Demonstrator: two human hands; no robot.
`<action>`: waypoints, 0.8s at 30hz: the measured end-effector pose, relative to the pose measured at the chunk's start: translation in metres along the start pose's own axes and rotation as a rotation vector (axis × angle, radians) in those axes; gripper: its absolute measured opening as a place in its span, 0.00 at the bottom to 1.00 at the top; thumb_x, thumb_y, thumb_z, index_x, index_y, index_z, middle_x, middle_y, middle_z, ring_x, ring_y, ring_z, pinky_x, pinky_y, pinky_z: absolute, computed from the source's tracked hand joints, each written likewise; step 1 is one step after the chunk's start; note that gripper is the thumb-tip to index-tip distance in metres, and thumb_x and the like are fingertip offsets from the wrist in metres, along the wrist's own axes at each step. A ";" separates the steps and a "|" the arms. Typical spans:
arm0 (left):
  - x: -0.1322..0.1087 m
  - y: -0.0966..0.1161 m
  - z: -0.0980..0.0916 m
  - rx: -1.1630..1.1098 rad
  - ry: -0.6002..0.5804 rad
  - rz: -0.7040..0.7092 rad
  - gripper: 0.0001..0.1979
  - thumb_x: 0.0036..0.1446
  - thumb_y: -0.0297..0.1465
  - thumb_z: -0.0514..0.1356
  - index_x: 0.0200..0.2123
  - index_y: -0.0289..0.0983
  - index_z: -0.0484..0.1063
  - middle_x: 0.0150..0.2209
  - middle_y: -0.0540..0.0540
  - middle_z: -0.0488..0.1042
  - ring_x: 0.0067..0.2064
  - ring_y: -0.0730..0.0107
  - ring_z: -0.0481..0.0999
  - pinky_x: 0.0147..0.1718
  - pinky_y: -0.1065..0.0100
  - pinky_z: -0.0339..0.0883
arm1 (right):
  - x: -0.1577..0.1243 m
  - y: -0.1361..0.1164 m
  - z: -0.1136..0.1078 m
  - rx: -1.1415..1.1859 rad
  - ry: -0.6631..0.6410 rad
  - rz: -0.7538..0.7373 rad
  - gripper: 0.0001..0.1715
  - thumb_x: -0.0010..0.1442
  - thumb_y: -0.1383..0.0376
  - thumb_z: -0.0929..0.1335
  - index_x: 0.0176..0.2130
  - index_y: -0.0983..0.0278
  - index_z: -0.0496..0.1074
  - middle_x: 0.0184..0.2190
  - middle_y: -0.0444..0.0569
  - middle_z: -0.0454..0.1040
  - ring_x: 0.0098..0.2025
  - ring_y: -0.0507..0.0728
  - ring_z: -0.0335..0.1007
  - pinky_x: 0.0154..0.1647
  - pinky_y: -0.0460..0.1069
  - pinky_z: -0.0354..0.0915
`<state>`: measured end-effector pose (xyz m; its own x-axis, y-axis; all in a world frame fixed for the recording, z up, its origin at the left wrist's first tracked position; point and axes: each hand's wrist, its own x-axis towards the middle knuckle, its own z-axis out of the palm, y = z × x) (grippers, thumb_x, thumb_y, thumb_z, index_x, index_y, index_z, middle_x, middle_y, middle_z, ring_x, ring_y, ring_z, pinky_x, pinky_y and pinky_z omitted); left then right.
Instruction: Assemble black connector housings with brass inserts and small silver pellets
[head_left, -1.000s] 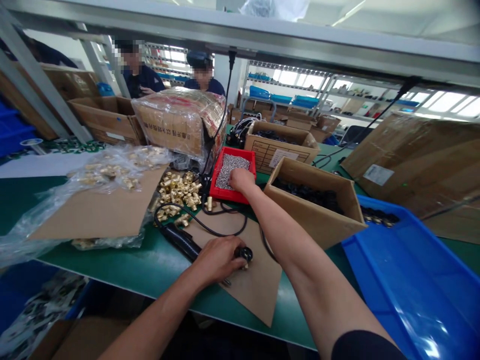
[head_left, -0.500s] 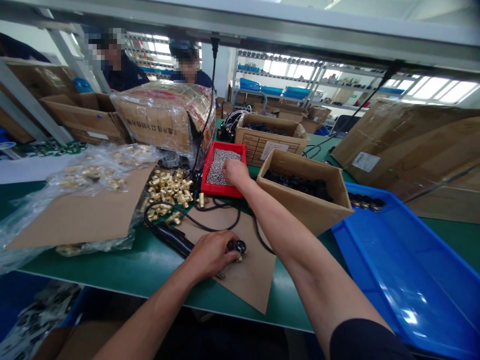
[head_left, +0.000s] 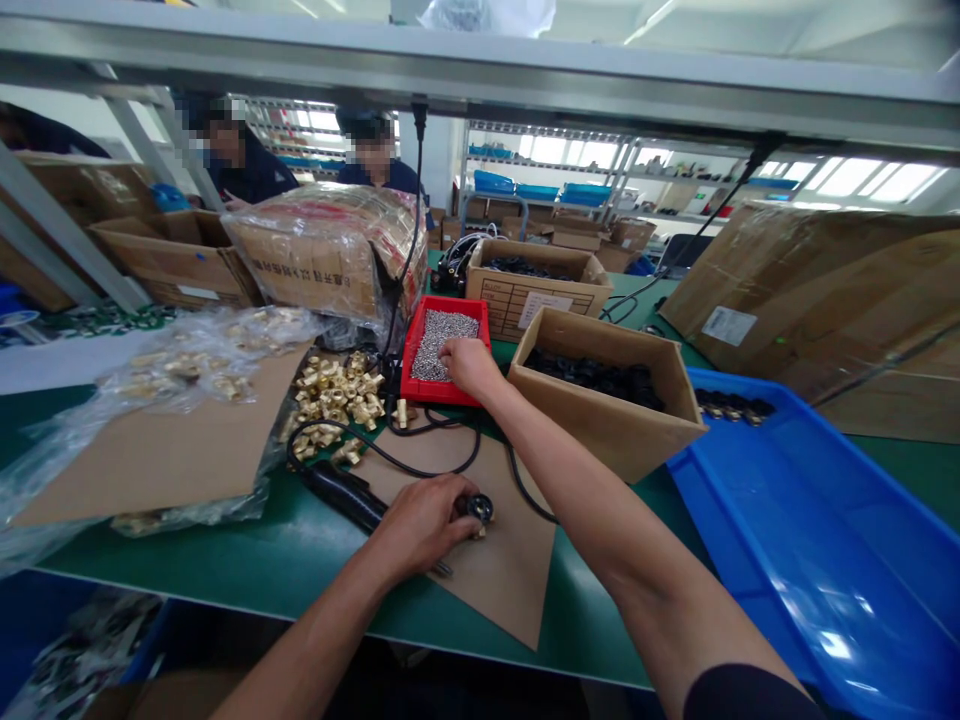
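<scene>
My left hand (head_left: 426, 522) is closed round a black round part with brass fitting (head_left: 481, 508), just above a flat cardboard sheet (head_left: 519, 570). Under that hand lies a black electric screwdriver (head_left: 346, 492), its metal tip showing past the palm. My right hand (head_left: 469, 366) reaches into a red bin (head_left: 439, 390) full of small silver screws (head_left: 444, 333). Its fingertips are pressed together among them; whether they grip any is too small to see. Left of the bin a heap of brass fittings (head_left: 337, 392) lies on the green table.
An open carton of black parts (head_left: 611, 440) stands beside my right forearm. The blue tray (head_left: 810, 560) at right holds several assembled pieces. Bagged brass fittings (head_left: 187, 355) lie at left. A black cable (head_left: 420, 468) loops across the sheet. Two people sit beyond the wrapped box (head_left: 307, 265).
The view has tilted up slightly, so everything sits a little lower. My right hand stays in the red bin, its fingers shifted slightly among the screws. My left hand keeps its hold.
</scene>
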<state>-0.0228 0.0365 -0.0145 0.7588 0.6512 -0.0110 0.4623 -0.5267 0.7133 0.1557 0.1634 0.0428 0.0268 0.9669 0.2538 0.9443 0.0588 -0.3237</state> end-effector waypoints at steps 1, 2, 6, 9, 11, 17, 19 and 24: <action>0.000 0.000 0.000 0.001 -0.002 -0.003 0.12 0.52 0.33 0.62 0.42 0.43 0.74 0.36 0.50 0.76 0.36 0.65 0.74 0.34 0.69 0.63 | -0.011 -0.001 -0.001 0.026 -0.003 -0.018 0.13 0.60 0.72 0.65 0.42 0.66 0.78 0.38 0.52 0.80 0.43 0.56 0.75 0.48 0.47 0.67; 0.000 -0.001 0.000 0.004 -0.001 -0.007 0.12 0.52 0.33 0.62 0.42 0.43 0.74 0.36 0.50 0.76 0.36 0.65 0.74 0.34 0.69 0.63 | -0.024 -0.001 -0.001 0.077 -0.011 -0.027 0.14 0.61 0.72 0.64 0.42 0.66 0.77 0.37 0.51 0.80 0.41 0.55 0.75 0.46 0.47 0.67; 0.001 -0.003 0.001 0.016 0.001 -0.007 0.12 0.53 0.34 0.62 0.43 0.42 0.73 0.36 0.49 0.76 0.36 0.64 0.74 0.34 0.68 0.63 | -0.086 0.005 -0.002 0.545 -0.101 0.067 0.10 0.60 0.71 0.65 0.40 0.67 0.75 0.30 0.49 0.78 0.30 0.52 0.74 0.34 0.45 0.69; 0.003 -0.004 0.002 0.028 -0.012 -0.007 0.12 0.53 0.35 0.62 0.42 0.41 0.73 0.37 0.48 0.76 0.36 0.63 0.74 0.33 0.68 0.63 | -0.131 0.015 -0.003 0.764 -0.167 0.145 0.07 0.55 0.68 0.70 0.36 0.67 0.76 0.30 0.48 0.77 0.29 0.52 0.72 0.33 0.47 0.68; 0.003 -0.004 0.002 0.052 -0.010 -0.002 0.11 0.54 0.35 0.62 0.41 0.41 0.73 0.36 0.48 0.76 0.36 0.63 0.74 0.33 0.68 0.62 | -0.154 0.021 -0.003 0.827 -0.203 0.110 0.06 0.52 0.67 0.72 0.33 0.66 0.78 0.34 0.50 0.77 0.36 0.54 0.73 0.41 0.50 0.68; 0.005 -0.004 0.004 0.118 0.015 0.029 0.09 0.54 0.35 0.62 0.39 0.41 0.71 0.36 0.49 0.75 0.37 0.64 0.73 0.33 0.68 0.60 | -0.182 0.026 0.007 0.965 -0.337 0.040 0.06 0.51 0.63 0.75 0.31 0.64 0.80 0.47 0.51 0.73 0.52 0.58 0.68 0.55 0.54 0.62; 0.004 -0.005 0.004 0.130 0.013 0.019 0.08 0.54 0.36 0.63 0.38 0.41 0.71 0.35 0.50 0.75 0.35 0.65 0.73 0.31 0.69 0.59 | -0.183 0.026 0.009 0.963 -0.356 0.019 0.05 0.51 0.64 0.75 0.30 0.64 0.79 0.46 0.51 0.73 0.52 0.59 0.68 0.56 0.54 0.61; 0.004 -0.005 0.005 0.145 0.023 0.021 0.08 0.54 0.37 0.63 0.36 0.41 0.71 0.35 0.51 0.75 0.35 0.66 0.72 0.31 0.68 0.58 | -0.184 0.028 0.010 1.007 -0.406 -0.054 0.08 0.54 0.61 0.73 0.33 0.64 0.79 0.44 0.51 0.74 0.48 0.57 0.70 0.55 0.54 0.62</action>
<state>-0.0200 0.0389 -0.0216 0.7589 0.6509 0.0204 0.5093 -0.6127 0.6043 0.1741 -0.0099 -0.0222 -0.2916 0.9561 0.0295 0.2335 0.1011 -0.9671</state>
